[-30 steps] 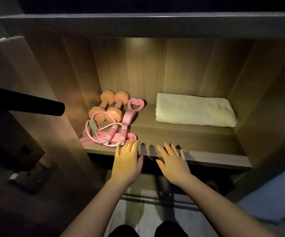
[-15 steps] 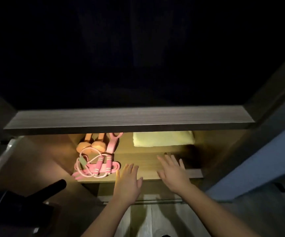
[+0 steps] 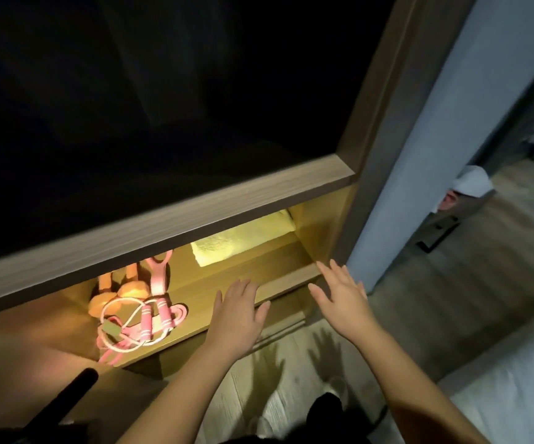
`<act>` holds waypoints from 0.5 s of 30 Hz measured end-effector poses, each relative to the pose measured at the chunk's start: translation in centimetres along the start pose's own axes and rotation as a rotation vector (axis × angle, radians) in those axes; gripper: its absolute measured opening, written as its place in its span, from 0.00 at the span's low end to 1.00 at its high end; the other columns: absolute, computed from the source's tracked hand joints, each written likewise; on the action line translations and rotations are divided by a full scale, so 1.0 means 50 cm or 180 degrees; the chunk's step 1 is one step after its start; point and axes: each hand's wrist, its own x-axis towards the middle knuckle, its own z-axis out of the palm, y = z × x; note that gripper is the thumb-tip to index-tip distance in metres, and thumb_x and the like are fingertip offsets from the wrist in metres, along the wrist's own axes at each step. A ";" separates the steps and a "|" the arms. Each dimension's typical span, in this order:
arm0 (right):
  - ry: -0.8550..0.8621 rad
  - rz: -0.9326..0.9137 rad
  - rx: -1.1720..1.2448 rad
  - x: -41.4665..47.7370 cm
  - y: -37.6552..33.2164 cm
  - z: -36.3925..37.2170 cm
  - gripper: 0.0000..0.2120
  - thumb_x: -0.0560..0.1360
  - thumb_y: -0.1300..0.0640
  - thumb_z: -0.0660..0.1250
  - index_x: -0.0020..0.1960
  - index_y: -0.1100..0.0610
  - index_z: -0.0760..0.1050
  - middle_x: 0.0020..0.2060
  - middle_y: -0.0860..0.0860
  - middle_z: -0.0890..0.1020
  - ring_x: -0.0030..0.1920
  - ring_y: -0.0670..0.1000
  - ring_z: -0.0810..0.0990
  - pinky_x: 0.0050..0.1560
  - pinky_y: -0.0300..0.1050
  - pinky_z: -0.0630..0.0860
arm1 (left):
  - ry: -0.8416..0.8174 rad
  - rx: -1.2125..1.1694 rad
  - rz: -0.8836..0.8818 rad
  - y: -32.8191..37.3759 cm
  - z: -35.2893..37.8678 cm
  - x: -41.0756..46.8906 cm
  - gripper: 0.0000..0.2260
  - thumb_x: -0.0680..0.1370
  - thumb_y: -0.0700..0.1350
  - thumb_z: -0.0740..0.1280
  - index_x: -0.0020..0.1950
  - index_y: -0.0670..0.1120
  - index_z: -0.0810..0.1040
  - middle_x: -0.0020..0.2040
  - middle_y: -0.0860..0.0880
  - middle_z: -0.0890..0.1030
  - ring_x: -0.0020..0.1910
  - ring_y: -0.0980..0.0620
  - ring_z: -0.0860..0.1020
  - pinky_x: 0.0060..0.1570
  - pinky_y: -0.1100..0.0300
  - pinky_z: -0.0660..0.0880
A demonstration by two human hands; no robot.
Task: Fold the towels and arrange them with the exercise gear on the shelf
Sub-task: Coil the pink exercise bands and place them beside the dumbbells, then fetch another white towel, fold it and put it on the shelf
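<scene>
- Head view: the folded yellow towel (image 3: 243, 241) lies at centre frame, at the back right of the lit shelf (image 3: 286, 281), half hidden under the upper shelf board (image 3: 163, 219).
- Left of centre on the same shelf are two orange dumbbells (image 3: 121, 291), a pink heart-topped grip (image 3: 158, 274) and a skipping rope (image 3: 145, 318) with pink handles. The rope is coiled loosely in front of the dumbbells, well apart from the towel.
- The left hand (image 3: 237, 315) and right hand (image 3: 345, 302) are flat and apart with fingers spread, holding nothing. Both are at the shelf's front edge; I cannot tell whether they touch it.
- The towel looks soft, light and floppy. It is probably best taken with both hands under its folded edge so the layers stay together.
- The dumbbells are likely rigid and heavier, and best gripped by the narrow middle bar.
- The rope is limp and tangle-prone, so its two handles are the place to hold.
- A dark rod (image 3: 73, 389) crosses the lower left corner.
- A white bundle (image 3: 470, 184) sits at the right edge, too unclear to name.
</scene>
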 end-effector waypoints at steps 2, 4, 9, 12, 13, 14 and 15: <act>0.0084 0.0117 -0.0037 -0.008 0.024 -0.025 0.28 0.81 0.38 0.53 0.79 0.43 0.54 0.79 0.49 0.52 0.79 0.53 0.46 0.75 0.61 0.42 | -0.0017 0.0045 0.0233 0.043 0.000 0.028 0.22 0.83 0.56 0.54 0.77 0.52 0.62 0.77 0.50 0.61 0.78 0.51 0.55 0.76 0.44 0.50; 0.0194 0.0265 -0.0136 -0.011 0.058 -0.051 0.29 0.80 0.37 0.52 0.79 0.42 0.53 0.80 0.49 0.51 0.79 0.53 0.44 0.75 0.63 0.40 | -0.0046 0.0139 0.0434 0.093 0.010 0.060 0.22 0.83 0.57 0.53 0.77 0.53 0.61 0.78 0.51 0.61 0.78 0.51 0.53 0.77 0.44 0.50; 0.0424 0.0611 -0.0257 0.006 0.180 -0.125 0.30 0.80 0.35 0.51 0.79 0.41 0.50 0.80 0.49 0.48 0.79 0.54 0.41 0.74 0.65 0.38 | -0.0238 0.0349 0.0873 0.237 0.060 0.151 0.23 0.83 0.59 0.52 0.78 0.57 0.58 0.79 0.53 0.57 0.79 0.52 0.50 0.77 0.46 0.47; 0.0493 0.0823 -0.0038 0.034 0.271 -0.176 0.31 0.79 0.35 0.53 0.79 0.42 0.51 0.80 0.49 0.48 0.79 0.54 0.41 0.74 0.65 0.38 | -0.0398 0.0395 0.1132 0.336 0.091 0.218 0.24 0.83 0.59 0.52 0.78 0.56 0.58 0.79 0.53 0.57 0.79 0.52 0.49 0.76 0.47 0.47; 0.0526 0.0877 0.0027 0.046 0.302 -0.196 0.31 0.79 0.35 0.53 0.79 0.42 0.52 0.80 0.50 0.48 0.79 0.54 0.41 0.74 0.65 0.39 | -0.0443 0.0402 0.1203 0.372 0.100 0.241 0.24 0.83 0.59 0.52 0.78 0.55 0.58 0.79 0.53 0.57 0.79 0.52 0.49 0.76 0.48 0.47; 0.0559 0.0930 0.0080 0.059 0.332 -0.217 0.31 0.80 0.36 0.54 0.79 0.43 0.52 0.80 0.50 0.48 0.79 0.54 0.41 0.74 0.66 0.39 | -0.0474 0.0413 0.1287 0.409 0.108 0.266 0.24 0.83 0.58 0.52 0.79 0.54 0.58 0.79 0.52 0.57 0.79 0.52 0.50 0.76 0.48 0.48; 0.0574 0.0999 0.0120 0.070 0.363 -0.240 0.31 0.80 0.36 0.54 0.79 0.43 0.52 0.80 0.50 0.47 0.79 0.54 0.41 0.75 0.66 0.39 | -0.0501 0.0426 0.1381 0.446 0.116 0.290 0.24 0.83 0.58 0.53 0.79 0.53 0.58 0.79 0.51 0.57 0.79 0.51 0.50 0.76 0.49 0.49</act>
